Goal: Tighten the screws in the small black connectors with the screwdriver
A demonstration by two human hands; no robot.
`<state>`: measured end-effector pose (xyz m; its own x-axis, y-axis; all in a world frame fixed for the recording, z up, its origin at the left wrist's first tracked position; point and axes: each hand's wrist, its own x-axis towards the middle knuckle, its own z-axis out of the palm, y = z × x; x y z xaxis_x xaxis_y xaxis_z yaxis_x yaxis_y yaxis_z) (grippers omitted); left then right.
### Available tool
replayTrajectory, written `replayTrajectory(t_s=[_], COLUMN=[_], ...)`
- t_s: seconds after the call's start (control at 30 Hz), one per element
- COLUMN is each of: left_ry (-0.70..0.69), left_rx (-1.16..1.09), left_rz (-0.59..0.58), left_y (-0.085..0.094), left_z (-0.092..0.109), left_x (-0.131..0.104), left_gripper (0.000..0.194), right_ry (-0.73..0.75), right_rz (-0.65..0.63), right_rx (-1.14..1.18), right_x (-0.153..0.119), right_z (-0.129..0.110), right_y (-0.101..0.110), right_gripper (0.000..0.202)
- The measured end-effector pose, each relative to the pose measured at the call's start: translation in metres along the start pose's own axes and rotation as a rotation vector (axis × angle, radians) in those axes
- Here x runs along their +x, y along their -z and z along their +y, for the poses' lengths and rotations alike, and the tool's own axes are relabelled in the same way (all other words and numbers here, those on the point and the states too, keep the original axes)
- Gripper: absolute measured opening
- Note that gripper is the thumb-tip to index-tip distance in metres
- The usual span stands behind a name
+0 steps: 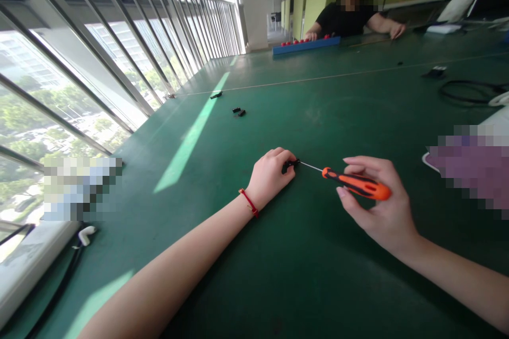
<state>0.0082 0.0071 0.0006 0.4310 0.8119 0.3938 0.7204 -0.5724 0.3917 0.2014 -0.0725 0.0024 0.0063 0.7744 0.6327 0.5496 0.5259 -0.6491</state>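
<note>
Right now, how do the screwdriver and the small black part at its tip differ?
The screwdriver has an orange-and-black handle and thin metallic shaft; the small black part looks black all over.
The screwdriver is clearly longer than the small black part.
The right hand holds the screwdriver by its handle, while the left hand's fingers pinch and partly hide the small black part.
</note>
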Motion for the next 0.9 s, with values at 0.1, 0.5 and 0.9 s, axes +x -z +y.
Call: replayTrajectory(t_s=[0.1, 0.5, 0.9], left_ry=[-0.002, 0.001, 0.005], left_rx=[0.001, -0.003, 0.003], left_rz=[-0.002, 0.0, -0.013], left_y=[0.0001, -0.0003, 0.0011], left_z=[0.0001, -0.001, -0.001], left_x=[0.0001, 0.0006, 0.0005], left_gripper=[0.018, 0.018, 0.018], right_ry=[-0.036, -0.047, -0.049], right_rz=[-0.122, -0.148, -0.025], right_rx=[0.011, -0.019, 0.002], right_x=[0.0004, 0.0002, 0.0014], right_z=[-0.0001, -0.0023, -0.0052], right_y=[-0.0003, -0.0008, -0.0015], right_gripper=[0.029, 0.023, 0.02])
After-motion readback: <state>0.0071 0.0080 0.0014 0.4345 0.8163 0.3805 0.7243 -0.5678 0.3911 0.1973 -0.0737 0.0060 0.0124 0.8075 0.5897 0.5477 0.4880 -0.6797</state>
